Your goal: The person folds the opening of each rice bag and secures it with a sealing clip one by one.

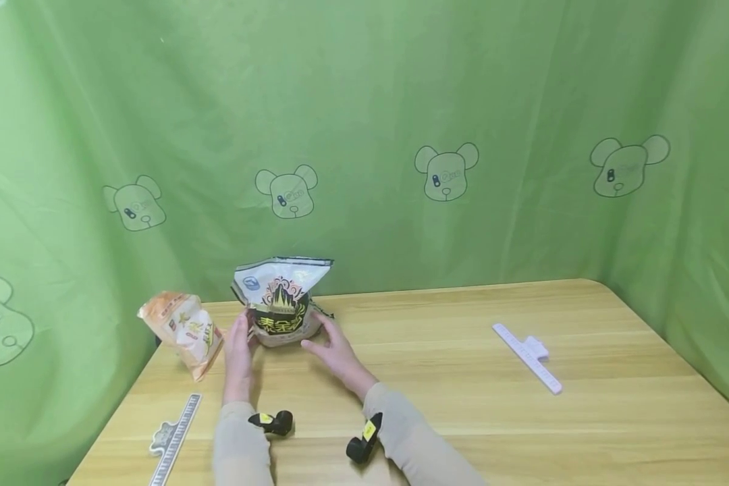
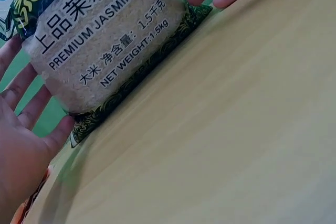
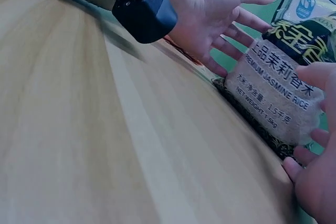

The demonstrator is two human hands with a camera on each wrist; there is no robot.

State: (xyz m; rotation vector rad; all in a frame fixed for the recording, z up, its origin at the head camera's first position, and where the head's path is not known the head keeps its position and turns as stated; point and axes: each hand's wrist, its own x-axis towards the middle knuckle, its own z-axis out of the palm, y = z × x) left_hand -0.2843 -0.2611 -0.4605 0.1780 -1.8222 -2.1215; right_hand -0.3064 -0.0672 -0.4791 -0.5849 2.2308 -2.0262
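Note:
A clear-and-black bag of jasmine rice [image 1: 285,317] stands upright near the table's back edge, its white top leaning. Against its left side my left hand [image 1: 239,354] rests with fingers extended. My right hand [image 1: 339,352] is at the opposite side, thumb spread to the front and fingers along the bag's edge. The left wrist view shows the printed lower front of the rice bag [image 2: 110,45], with the left fingertips at its side. In the right wrist view, both the left hand [image 3: 202,17] and right hand [image 3: 320,166] flank the bag without curling round it.
An orange-and-white bag [image 1: 188,331] stands left of my left hand. A grey ruler-like sealing clip [image 1: 176,439] lies at the front left, and a pale lilac one [image 1: 528,359] on the right. A green curtain [image 1: 364,101] hangs behind the wooden table [image 1: 437,378].

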